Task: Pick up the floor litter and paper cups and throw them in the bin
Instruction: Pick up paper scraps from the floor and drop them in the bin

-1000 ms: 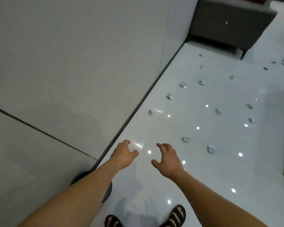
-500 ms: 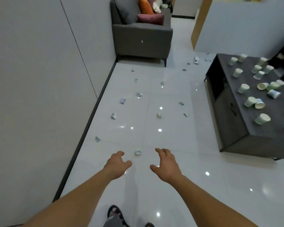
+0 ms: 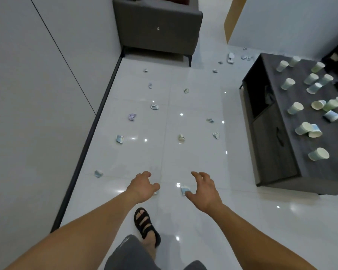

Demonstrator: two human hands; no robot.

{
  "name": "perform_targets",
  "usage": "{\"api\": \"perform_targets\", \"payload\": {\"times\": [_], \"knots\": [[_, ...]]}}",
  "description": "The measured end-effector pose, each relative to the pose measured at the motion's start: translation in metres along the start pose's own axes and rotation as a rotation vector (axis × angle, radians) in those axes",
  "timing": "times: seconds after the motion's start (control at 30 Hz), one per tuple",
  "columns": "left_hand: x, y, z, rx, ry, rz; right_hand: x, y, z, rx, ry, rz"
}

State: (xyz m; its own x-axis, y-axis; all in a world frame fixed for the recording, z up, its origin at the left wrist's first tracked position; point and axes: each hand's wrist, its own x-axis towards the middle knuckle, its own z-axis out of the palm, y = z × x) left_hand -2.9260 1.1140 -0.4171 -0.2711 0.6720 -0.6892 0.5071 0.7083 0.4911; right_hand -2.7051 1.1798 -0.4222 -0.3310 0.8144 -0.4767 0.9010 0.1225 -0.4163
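Head view: left hand (image 3: 142, 187) and right hand (image 3: 203, 189) empty, fingers spread, half-curled, likely readying for scrap (image 3: 183, 190) by right thumb; paper cups (image 3: 318, 153) at 2 o'clock.

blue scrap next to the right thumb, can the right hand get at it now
Probably yes: the right hand is open, the blue scrap lies beside its thumb with nothing between; stooping may be needed.
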Motion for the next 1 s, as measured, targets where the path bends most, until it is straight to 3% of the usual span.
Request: {"api": "perform_targets", "payload": {"times": [0.23, 0.5, 0.73, 1.0], "knots": [[0.072, 0.032, -0.027, 0.065, -0.040, -0.036, 0.071, -0.001, -0.019, -0.007, -0.031, 0.009], [0.145, 0.031, 0.020, -0.056, -0.091, -0.175, 0.158, 0.064, 0.020, -0.082, -0.205, 0.047], [0.249, -0.020, 0.117, -0.121, -0.097, -0.376, 0.275, 0.166, 0.129, -0.204, -0.428, 0.000], [0.427, -0.081, 0.268, -0.184, -0.139, -0.253, 0.390, 0.284, 0.298, -0.339, -0.449, -0.069]]}}
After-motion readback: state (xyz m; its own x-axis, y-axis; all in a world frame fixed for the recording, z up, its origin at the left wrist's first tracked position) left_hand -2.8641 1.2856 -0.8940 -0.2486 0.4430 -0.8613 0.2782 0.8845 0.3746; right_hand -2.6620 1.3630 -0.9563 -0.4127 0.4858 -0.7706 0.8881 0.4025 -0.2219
